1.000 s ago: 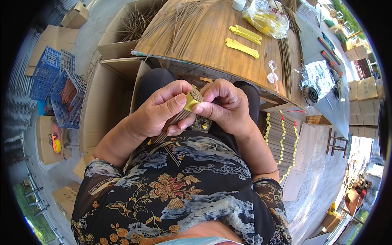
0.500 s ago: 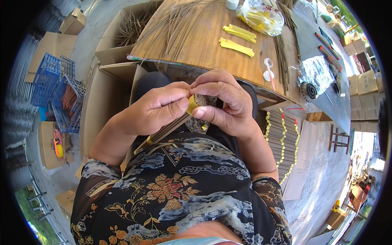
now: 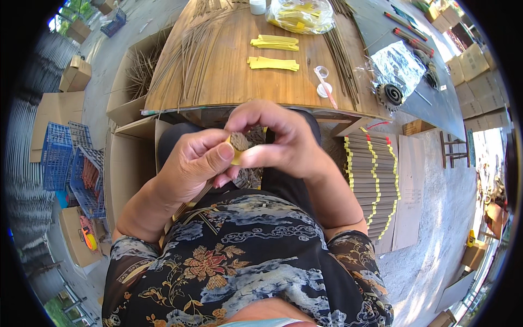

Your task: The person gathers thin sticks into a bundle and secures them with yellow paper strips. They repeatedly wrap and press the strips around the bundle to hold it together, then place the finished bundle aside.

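Just above my lap a bundle of thin brown sticks (image 3: 239, 141) is held with its cut end facing up. A yellow paper band (image 3: 236, 158) goes around that end. My left hand (image 3: 197, 159) is closed around the bundle, its thumb pressing on the band and its fingertips showing underneath. From the other side, my right hand (image 3: 284, 139) curls over the same end. Its thumb lies against the band, and its index finger arches over to the far edge near my left fingers. Most of the bundle's length is hidden by my left hand and forearm.
Ahead stands a wooden table (image 3: 234, 90) with loose sticks (image 3: 199, 52), yellow paper strips (image 3: 273, 63), a plastic bag (image 3: 300, 17) and a small white dish (image 3: 323, 90). Finished-looking banded bundles (image 3: 373, 188) lie at right. Left are a cardboard box (image 3: 129, 169) and blue crates (image 3: 56, 150).
The view has shifted, so the table sits further left and higher. My left hand now wraps around the bundle with fingertips below it; my right thumb and index finger have spread wider around the end.
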Available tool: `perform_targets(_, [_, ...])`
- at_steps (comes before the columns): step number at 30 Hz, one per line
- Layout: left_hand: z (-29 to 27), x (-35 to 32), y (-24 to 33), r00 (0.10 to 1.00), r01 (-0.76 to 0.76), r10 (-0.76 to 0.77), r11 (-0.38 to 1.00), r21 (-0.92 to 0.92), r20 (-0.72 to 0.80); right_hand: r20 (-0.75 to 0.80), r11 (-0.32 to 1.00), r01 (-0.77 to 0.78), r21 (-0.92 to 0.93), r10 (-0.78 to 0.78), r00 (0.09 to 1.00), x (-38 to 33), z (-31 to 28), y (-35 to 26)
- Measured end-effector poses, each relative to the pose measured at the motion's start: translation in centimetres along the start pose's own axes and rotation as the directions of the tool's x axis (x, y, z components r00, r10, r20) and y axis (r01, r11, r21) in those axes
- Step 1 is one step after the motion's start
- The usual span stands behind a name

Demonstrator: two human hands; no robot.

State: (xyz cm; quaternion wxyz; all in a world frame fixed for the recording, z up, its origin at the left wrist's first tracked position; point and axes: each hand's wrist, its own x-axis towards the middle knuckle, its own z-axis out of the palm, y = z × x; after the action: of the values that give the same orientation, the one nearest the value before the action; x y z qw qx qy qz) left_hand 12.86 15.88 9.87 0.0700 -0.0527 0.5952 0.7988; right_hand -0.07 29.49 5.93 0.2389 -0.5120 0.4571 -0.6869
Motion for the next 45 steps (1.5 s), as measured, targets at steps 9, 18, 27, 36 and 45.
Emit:
perform_targets(9, [0.9, 4.4, 1.1, 0.909, -0.347, 0.373, 0.925, 0.156, -0.187, -0.752, 0.09, -0.749, -0.656, 0.0, 0.659, -4.2, -13.7, 5.2])
perform_targets(18, [2.0, 8.1, -0.2, 0.935, -0.293, 0.32, 0.94, 0.172, -0.155, -0.774, 0.539, -0.743, -0.397, 0.239, 0.587, -6.0, -15.6, 8.4])
perform_targets(27, [1.2, 9.5, -1.2, 0.949, -0.268, 0.28, 0.958, 0.102, -0.143, -0.633, 0.137, -0.633, -0.762, 0.047, 0.773, -5.8, -14.2, 1.4])
perform_targets(36, [0.0, 9.9, -1.9, 0.965, -0.229, 0.231, 0.973, 0.027, -0.121, -0.578, 0.023, -0.584, -0.812, 0.114, 0.808, -5.5, -15.2, 5.2])
perform_targets(45, [-0.7, 10.1, -2.0, 0.958, -0.243, 0.238, 0.97, -0.015, -0.162, -0.614, 0.003, -0.616, -0.788, 0.085, 0.785, -4.6, -14.9, 4.0])
